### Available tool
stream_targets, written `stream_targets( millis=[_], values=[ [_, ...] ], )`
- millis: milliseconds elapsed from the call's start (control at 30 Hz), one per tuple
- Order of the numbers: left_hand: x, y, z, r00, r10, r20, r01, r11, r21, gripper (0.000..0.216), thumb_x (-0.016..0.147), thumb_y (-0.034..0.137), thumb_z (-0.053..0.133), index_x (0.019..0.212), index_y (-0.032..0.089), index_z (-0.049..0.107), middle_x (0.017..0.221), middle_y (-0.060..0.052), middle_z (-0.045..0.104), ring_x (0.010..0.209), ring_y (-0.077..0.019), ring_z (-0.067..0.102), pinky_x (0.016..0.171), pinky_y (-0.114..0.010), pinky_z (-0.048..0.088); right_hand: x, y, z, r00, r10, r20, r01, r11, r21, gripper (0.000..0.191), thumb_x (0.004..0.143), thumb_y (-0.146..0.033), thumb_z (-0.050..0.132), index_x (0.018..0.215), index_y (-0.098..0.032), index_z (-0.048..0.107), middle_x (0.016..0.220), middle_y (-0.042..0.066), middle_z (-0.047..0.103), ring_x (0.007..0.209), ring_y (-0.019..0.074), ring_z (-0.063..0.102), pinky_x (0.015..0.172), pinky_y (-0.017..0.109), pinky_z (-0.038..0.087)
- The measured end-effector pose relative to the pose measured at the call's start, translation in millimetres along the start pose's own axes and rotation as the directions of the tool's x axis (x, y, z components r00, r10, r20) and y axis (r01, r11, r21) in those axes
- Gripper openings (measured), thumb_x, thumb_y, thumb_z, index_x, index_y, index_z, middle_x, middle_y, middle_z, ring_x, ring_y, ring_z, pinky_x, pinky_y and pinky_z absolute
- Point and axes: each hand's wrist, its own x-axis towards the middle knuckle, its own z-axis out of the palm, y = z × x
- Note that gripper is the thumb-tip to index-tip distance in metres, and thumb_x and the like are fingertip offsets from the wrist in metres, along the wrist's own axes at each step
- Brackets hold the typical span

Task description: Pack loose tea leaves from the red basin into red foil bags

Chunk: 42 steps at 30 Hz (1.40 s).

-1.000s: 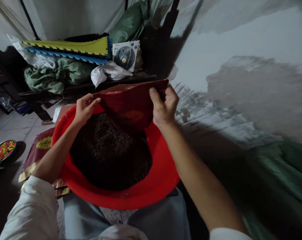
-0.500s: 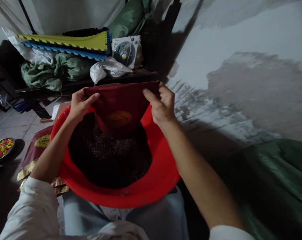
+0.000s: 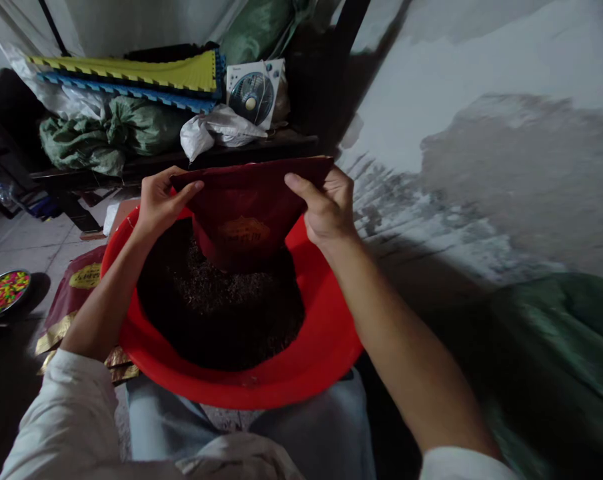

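A dark red printed pouch (image 3: 246,207) hangs upright between my two hands, its lower end against dark loose grains (image 3: 221,300) in a red basin (image 3: 326,320). My left hand (image 3: 164,200) pinches the pouch's upper left corner, thumb on the near face. At the upper right corner my right hand (image 3: 326,203) grips it the same way, with the fingers behind. The pouch's top edges lie close together, and its inside is hidden from me. Under the basin are my knees in pale blue trousers.
Left on the floor, more maroon pouches (image 3: 76,287) lie stacked beside a metal bowl (image 3: 6,293) of colourful small pieces. Beyond the basin a dark bench (image 3: 156,163) bears sacks, foam mats (image 3: 131,73) and a box fan (image 3: 254,93). A peeling wall and a green sack (image 3: 566,333) stand right.
The pouch's right top corner has moved slightly right and up with my right hand, so its top looks a little wider. Both hands keep their grip; the camera view has shifted slightly.
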Motion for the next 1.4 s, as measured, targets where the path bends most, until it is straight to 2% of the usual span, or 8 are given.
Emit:
stream_targets(
  millis=[133, 267, 500, 700, 867, 967, 1133, 1400],
  values=[
    [1.8, 11.7, -9.5, 0.989, 0.116, 0.088, -0.130, 0.975, 0.181, 0.028, 0.087, 0.046, 0.078, 0.086, 0.019, 0.073, 0.083, -0.002, 0.072, 0.080, -0.0172, 0.066, 0.075, -0.029, 0.054, 2.7, -2.5, -5.9, 0.994, -0.092, 0.055, 0.098, 0.990, -0.105, 0.039, 0.091, -0.062, 0.072, 0.106, -0.026, 0.071, 0.100, 0.002, 0.073, 0.095, 0.0214, 0.072, 0.087, 0.046, 0.062],
    [-0.5, 19.8, -12.9, 0.966, 0.231, 0.115, -0.256, 0.917, 0.307, 0.020, 0.094, 0.041, 0.071, 0.089, 0.022, 0.072, 0.090, -0.003, 0.074, 0.088, -0.0195, 0.068, 0.087, -0.037, 0.054, 5.7, -15.9, -14.4, 0.984, -0.160, 0.077, 0.174, 0.957, -0.233, 0.038, 0.091, -0.060, 0.074, 0.101, -0.024, 0.071, 0.098, 0.003, 0.070, 0.095, 0.0224, 0.071, 0.088, 0.046, 0.061],
    [-11.0, 39.9, -7.3, 0.928, 0.293, 0.231, -0.372, 0.744, 0.555, 0.016, 0.102, 0.035, 0.059, 0.102, 0.023, 0.069, 0.103, -0.005, 0.073, 0.108, -0.0268, 0.064, 0.102, -0.054, 0.046, 7.8, -47.0, -22.5, 0.948, -0.249, 0.198, 0.313, 0.842, -0.440, 0.029, 0.093, -0.056, 0.071, 0.093, -0.026, 0.071, 0.099, 0.005, 0.072, 0.099, 0.0270, 0.069, 0.094, 0.055, 0.057],
    [-16.4, 41.2, 2.5, 0.932, 0.270, 0.242, -0.363, 0.692, 0.623, 0.021, 0.106, 0.038, 0.051, 0.108, 0.023, 0.065, 0.105, -0.008, 0.072, 0.111, -0.0296, 0.063, 0.100, -0.054, 0.045, 6.4, -54.1, -22.1, 0.919, -0.266, 0.291, 0.390, 0.718, -0.577, 0.017, 0.100, -0.043, 0.064, 0.098, -0.028, 0.072, 0.104, 0.010, 0.075, 0.102, 0.0286, 0.065, 0.096, 0.053, 0.050],
    [-18.5, 43.2, 4.9, 0.933, 0.302, 0.196, -0.350, 0.640, 0.683, 0.020, 0.107, 0.036, 0.051, 0.104, 0.023, 0.065, 0.100, -0.006, 0.072, 0.106, -0.0274, 0.063, 0.097, -0.052, 0.045, 2.7, -59.0, -22.7, 0.900, -0.253, 0.356, 0.434, 0.601, -0.671, 0.018, 0.102, -0.036, 0.057, 0.102, -0.028, 0.073, 0.107, 0.010, 0.076, 0.108, 0.0316, 0.059, 0.100, 0.057, 0.039],
    [-19.8, 44.9, 5.7, 0.934, 0.283, 0.218, -0.354, 0.647, 0.675, 0.019, 0.107, 0.036, 0.052, 0.106, 0.024, 0.066, 0.104, -0.006, 0.072, 0.111, -0.0284, 0.062, 0.100, -0.052, 0.044, 0.4, -61.4, -20.6, 0.887, -0.256, 0.384, 0.460, 0.542, -0.703, 0.020, 0.103, -0.031, 0.055, 0.102, -0.030, 0.075, 0.106, 0.009, 0.076, 0.109, 0.0321, 0.058, 0.102, 0.060, 0.034],
    [-23.2, 46.3, 9.3, 0.935, 0.228, 0.272, -0.353, 0.678, 0.645, 0.022, 0.106, 0.032, 0.050, 0.118, 0.025, 0.067, 0.115, -0.008, 0.070, 0.120, -0.0310, 0.060, 0.107, -0.055, 0.040, -4.8, -62.1, -8.4, 0.886, -0.263, 0.381, 0.463, 0.508, -0.726, 0.021, 0.105, -0.029, 0.053, 0.104, -0.030, 0.075, 0.103, 0.005, 0.076, 0.107, 0.0297, 0.061, 0.103, 0.059, 0.034],
    [-26.2, 39.6, 16.1, 0.933, 0.224, 0.282, -0.359, 0.653, 0.667, 0.024, 0.108, 0.037, 0.046, 0.118, 0.021, 0.061, 0.115, -0.011, 0.067, 0.123, -0.0343, 0.059, 0.110, -0.058, 0.038, -10.3, -63.9, -0.1, 0.895, -0.204, 0.397, 0.445, 0.472, -0.761, 0.021, 0.104, -0.027, 0.052, 0.105, -0.027, 0.073, 0.105, 0.005, 0.074, 0.111, 0.0304, 0.062, 0.106, 0.058, 0.036]
  ],
)
